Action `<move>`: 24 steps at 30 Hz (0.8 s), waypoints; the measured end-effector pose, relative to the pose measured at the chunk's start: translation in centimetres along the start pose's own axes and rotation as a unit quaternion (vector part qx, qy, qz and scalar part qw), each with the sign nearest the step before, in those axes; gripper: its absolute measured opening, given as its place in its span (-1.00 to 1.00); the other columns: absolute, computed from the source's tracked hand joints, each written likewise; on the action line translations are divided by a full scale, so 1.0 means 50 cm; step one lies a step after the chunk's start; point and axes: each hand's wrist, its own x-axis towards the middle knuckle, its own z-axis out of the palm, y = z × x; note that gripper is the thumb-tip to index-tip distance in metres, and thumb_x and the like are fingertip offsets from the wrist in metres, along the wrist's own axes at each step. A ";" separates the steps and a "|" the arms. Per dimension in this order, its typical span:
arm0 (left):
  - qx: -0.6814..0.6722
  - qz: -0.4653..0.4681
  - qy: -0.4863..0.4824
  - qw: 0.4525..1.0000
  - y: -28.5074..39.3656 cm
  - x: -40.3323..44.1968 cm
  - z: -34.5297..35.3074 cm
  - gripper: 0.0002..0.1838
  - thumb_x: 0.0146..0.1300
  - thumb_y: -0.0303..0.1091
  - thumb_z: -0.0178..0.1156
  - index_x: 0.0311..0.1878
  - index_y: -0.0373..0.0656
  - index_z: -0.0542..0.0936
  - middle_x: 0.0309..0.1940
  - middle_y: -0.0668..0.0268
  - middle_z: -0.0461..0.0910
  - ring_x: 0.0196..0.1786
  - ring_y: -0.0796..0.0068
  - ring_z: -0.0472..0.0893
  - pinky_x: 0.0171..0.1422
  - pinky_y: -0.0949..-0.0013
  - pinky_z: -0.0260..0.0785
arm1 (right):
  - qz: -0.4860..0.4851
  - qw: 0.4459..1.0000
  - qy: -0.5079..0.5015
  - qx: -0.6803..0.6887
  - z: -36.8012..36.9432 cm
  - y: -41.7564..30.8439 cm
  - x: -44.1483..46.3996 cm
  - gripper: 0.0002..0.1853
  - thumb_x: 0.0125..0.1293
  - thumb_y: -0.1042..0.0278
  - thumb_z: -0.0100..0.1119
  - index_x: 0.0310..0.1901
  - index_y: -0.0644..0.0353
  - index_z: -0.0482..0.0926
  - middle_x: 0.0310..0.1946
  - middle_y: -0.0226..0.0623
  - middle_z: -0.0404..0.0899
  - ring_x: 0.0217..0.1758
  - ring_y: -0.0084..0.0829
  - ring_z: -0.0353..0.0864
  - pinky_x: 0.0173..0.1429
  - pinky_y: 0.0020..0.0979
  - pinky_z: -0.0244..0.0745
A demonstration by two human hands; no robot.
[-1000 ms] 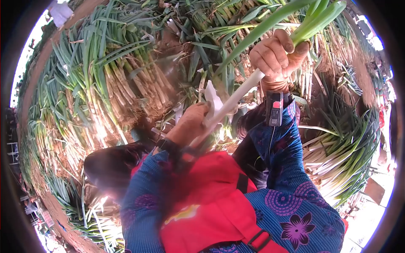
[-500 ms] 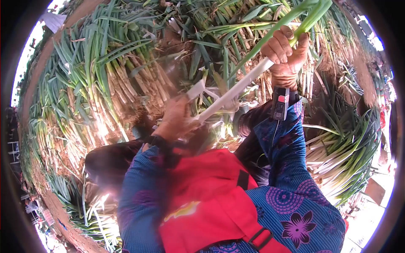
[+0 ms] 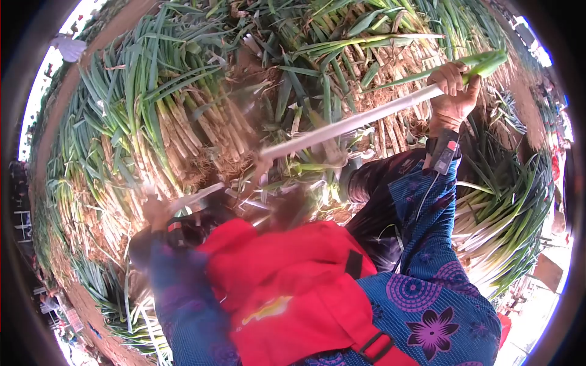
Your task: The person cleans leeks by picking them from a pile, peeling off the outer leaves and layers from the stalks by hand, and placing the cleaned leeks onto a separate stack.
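Gripping a leek (image 3: 351, 126) near its leafy end, the right hand (image 3: 453, 97) holds it aslant over piled leeks (image 3: 415, 53), clear of the red apron (image 3: 305, 305), the left hand (image 3: 157, 211) too blurred to tell its grip.

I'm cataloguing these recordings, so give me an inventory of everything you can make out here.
held green onion: one, white stalk with green top, slanting across the upper middle
piled green onions: too many to count, green and pale, left, top and lower right
leafy scraps: several, green and pale, below the held stalk
pale strip: one, whitish, beside the left hand, blurred
soil: brown, lower left and between piles
apron: one, red, bottom centre
trousers: dark, beyond the apron
wrist device: at least one, dark, right wrist
sleeves: two, patterned blue, bottom left and right
left hand: one, blurred, at left
right hand: one, gripping the stalk near its green top
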 end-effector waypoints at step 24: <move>-0.289 0.265 -0.488 0.779 0.662 -0.272 -0.119 -0.75 0.26 -0.41 0.23 -0.04 -0.32 0.65 -0.42 0.34 0.64 -0.34 0.68 0.56 -0.20 0.50 0.46 | 0.112 0.981 -0.156 -0.006 0.014 0.090 0.016 -0.53 0.36 -0.08 0.04 -0.17 0.29 0.48 -0.64 -0.47 0.28 -0.65 -0.55 0.23 -0.48 -0.44 0.19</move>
